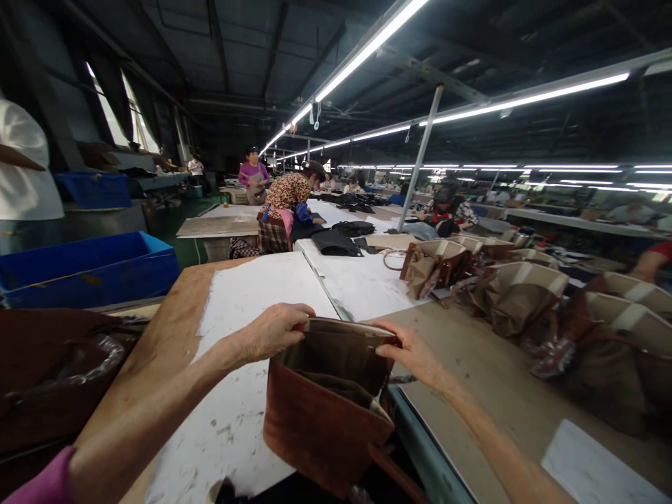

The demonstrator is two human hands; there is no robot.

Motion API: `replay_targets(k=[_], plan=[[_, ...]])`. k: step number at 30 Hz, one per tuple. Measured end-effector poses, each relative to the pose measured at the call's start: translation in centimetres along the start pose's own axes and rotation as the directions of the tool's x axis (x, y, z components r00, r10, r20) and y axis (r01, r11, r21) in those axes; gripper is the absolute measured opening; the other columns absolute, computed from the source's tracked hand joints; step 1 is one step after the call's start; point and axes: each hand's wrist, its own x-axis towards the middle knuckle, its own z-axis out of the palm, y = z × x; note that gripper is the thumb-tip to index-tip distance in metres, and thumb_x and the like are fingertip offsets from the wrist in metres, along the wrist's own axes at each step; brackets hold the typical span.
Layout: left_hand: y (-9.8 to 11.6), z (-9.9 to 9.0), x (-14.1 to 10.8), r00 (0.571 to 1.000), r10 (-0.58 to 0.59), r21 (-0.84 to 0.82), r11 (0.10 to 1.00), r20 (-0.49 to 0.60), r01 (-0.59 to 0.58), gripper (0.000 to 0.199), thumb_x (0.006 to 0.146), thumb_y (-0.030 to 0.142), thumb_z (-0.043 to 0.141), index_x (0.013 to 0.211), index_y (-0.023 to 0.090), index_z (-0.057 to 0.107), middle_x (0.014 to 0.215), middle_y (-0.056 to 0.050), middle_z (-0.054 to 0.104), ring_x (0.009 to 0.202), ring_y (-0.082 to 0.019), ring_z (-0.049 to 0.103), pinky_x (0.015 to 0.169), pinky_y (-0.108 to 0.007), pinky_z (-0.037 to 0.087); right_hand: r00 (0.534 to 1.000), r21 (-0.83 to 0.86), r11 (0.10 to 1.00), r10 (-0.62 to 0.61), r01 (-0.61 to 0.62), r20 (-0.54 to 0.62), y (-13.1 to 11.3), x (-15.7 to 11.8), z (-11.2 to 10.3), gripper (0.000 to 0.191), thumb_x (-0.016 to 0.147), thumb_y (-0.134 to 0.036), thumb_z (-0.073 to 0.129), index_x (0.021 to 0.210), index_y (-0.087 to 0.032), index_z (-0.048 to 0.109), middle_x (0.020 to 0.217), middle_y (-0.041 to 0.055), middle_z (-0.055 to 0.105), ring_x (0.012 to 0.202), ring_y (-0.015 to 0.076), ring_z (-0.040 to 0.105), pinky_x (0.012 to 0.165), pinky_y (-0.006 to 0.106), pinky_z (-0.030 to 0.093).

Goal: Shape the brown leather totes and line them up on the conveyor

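A brown leather bag (320, 420) with an olive-brown lining stands open at the top, low in the middle of the view. Its far rim is held at the left corner by my left hand (278, 330), fingers closed on the edge. At the right corner my right hand (409, 350) pinches the same rim, thumb in front and fingers behind. A strap hangs from the bag's near right side. Dark material lies partly hidden beneath it.
White sheets (236, 413) cover the table on the left. Several unfinished bags (519, 294) line the right table. A blue bin (89, 269) and a brown bag (52, 364) stand at the left. A person in leopard print (288, 196) bends over the table ahead.
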Motion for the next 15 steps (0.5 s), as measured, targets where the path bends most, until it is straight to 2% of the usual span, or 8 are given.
replay_targets(k=[3, 7, 11, 15], plan=[[0.2, 0.2, 0.2, 1.0, 0.004, -0.077, 0.997, -0.018, -0.006, 0.011, 0.064, 0.007, 0.041, 0.059, 0.014, 0.047, 0.087, 0.0, 0.057, 0.071, -0.01, 0.049, 0.065, -0.019, 0.034, 0.993, -0.089, 0.995, -0.044, 0.034, -0.108, 0.1, -0.4, 0.4, 0.038, 0.069, -0.026, 0.055, 0.107, -0.02, 0.053, 0.091, 0.0005, 0.061, 0.081, 0.0186, 0.056, 0.074, 0.03, 0.043], [0.5, 0.3, 0.1, 0.998, -0.011, -0.158, 0.987, -0.055, 0.002, 0.011, 0.065, 0.007, 0.04, 0.057, 0.014, 0.046, 0.087, 0.0, 0.057, 0.072, -0.01, 0.049, 0.066, -0.019, 0.034, 0.942, -0.365, 0.922, -0.228, 0.127, -0.247, -0.6, -0.8, 1.2, 0.046, 0.07, -0.024, 0.056, 0.115, -0.024, 0.045, 0.112, 0.0029, 0.05, 0.096, 0.0191, 0.051, 0.083, 0.031, 0.041], [0.4, 0.5, 0.3, 0.995, -0.048, -0.147, 0.989, -0.091, 0.035, 0.012, 0.065, 0.009, 0.04, 0.06, 0.014, 0.049, 0.076, 0.002, 0.055, 0.068, -0.009, 0.047, 0.064, -0.019, 0.033, 0.898, -0.63, 0.761, -0.374, 0.153, -0.233, -1.2, -1.1, 1.9, 0.043, 0.074, -0.025, 0.056, 0.116, -0.023, 0.046, 0.107, 0.0057, 0.051, 0.098, 0.0213, 0.049, 0.085, 0.034, 0.041], [-0.1, 0.7, 0.7, 0.988, -0.122, -0.101, 0.989, -0.099, 0.112, 0.018, 0.065, 0.011, 0.041, 0.072, 0.015, 0.058, 0.061, 0.004, 0.05, 0.06, -0.009, 0.043, 0.058, -0.02, 0.031, 0.891, -0.71, 0.685, -0.41, 0.161, -0.194, -1.0, -1.1, 2.2, 0.037, 0.076, -0.028, 0.055, 0.112, -0.023, 0.05, 0.1, 0.0063, 0.055, 0.094, 0.0223, 0.05, 0.083, 0.035, 0.041]])
